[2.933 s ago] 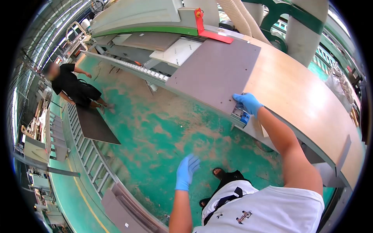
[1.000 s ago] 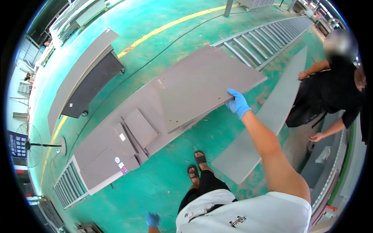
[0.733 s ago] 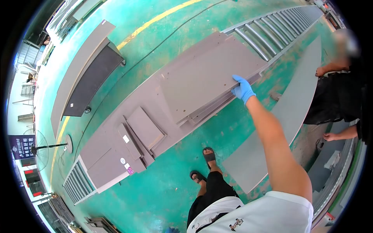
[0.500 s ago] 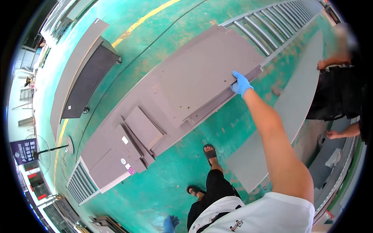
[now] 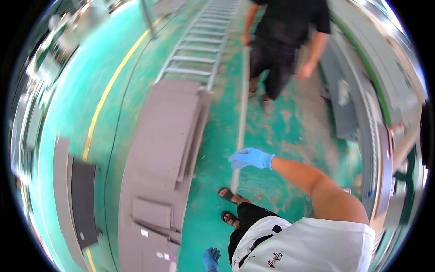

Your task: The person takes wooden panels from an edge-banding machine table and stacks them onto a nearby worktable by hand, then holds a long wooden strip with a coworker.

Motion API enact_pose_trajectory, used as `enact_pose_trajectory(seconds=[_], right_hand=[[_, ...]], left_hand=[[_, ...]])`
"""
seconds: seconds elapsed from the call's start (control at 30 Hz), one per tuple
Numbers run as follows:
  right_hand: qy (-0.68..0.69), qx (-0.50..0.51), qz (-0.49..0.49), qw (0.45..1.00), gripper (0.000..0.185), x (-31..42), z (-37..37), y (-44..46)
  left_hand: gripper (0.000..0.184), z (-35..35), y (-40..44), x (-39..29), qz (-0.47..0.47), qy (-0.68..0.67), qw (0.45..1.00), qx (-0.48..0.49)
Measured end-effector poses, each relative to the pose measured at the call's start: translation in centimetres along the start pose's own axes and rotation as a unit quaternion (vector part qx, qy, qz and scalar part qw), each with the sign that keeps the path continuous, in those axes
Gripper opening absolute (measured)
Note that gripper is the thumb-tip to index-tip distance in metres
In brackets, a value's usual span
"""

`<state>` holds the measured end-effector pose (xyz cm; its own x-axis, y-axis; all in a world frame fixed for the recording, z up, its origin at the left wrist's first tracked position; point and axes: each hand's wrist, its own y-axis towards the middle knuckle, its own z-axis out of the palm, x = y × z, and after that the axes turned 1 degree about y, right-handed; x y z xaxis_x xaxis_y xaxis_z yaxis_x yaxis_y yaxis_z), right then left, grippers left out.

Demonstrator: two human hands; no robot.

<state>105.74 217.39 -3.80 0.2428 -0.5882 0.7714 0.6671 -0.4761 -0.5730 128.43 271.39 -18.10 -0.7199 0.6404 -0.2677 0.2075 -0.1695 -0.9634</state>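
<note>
My right hand (image 5: 251, 158), in a blue glove, reaches out in front of me with its fingers stretched and slightly bent. Its fingertips are over the thin edge of a long grey panel (image 5: 243, 109), seen almost edge-on; whether they touch it I cannot tell. My left hand (image 5: 211, 259), also blue-gloved, hangs low at the bottom of the view with its fingers loosely apart and nothing in it. Left of both hands lies a stack of grey-brown panels (image 5: 165, 122), with smaller boards (image 5: 152, 212) on its near part.
A person in dark clothes (image 5: 290, 27) stands at the panel's far end, one hand beside its edge. A roller conveyor (image 5: 192, 50) runs beyond the stack. At left is a dark cart (image 5: 84, 199) with a panel; along the right stands a long grey structure (image 5: 358, 86).
My right hand has left the panel stack and moved over to the long grey panel. My view has turned right, and that panel now appears nearly edge-on.
</note>
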Motion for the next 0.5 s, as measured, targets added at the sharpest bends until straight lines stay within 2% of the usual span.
enact_pose_trajectory(seconds=[0.07,0.17,0.2,0.23,0.3,0.33,0.4,0.47,0.5], right_hand=[[0.017,-0.043,-0.001,0.999,0.04,-2.9,-1.0,-7.3],[0.038,-0.213,-0.033,0.976,0.041,-7.9,-0.5,-21.3],[0.056,-0.247,-0.046,0.966,0.041,-10.7,-0.7,-25.7],[0.055,-0.32,-0.054,0.944,0.042,-13.4,-0.9,-30.0],[0.025,-0.459,-0.052,0.887,0.044,-18.3,-0.8,-38.4],[-0.003,-0.526,-0.043,0.85,0.044,-20.3,-0.4,-42.1],[-0.01,-0.607,0.001,0.794,0.045,-21.4,1.3,-49.6],[-0.006,-0.698,-0.08,0.712,0.045,-26.6,0.1,-54.2],[0.011,-0.734,-0.083,0.674,0.046,-28.4,-0.6,-56.8]], left_hand=[[0.057,-0.8,2.8,-2.2,0.006,0.033,0.996,0.077],[0.057,-2.8,8.3,-4.7,-0.01,0.103,0.976,0.19],[0.056,-2.1,8.1,-5.4,-0.011,0.139,0.974,0.177],[0.056,-1.3,8.4,-5.8,-0.012,0.168,0.967,0.192],[0.052,-0.1,8.7,-6.0,-0.026,0.223,0.962,0.155],[0.05,-0.2,12.5,-5.7,-0.069,0.187,0.934,0.297],[0.047,1.3,15.1,-4.9,-0.171,0.12,0.799,0.564],[0.054,3.8,14.7,-3.1,-0.063,0.267,0.895,0.351],[0.057,5.8,13.6,-2.6,-0.032,0.336,0.912,0.233]])
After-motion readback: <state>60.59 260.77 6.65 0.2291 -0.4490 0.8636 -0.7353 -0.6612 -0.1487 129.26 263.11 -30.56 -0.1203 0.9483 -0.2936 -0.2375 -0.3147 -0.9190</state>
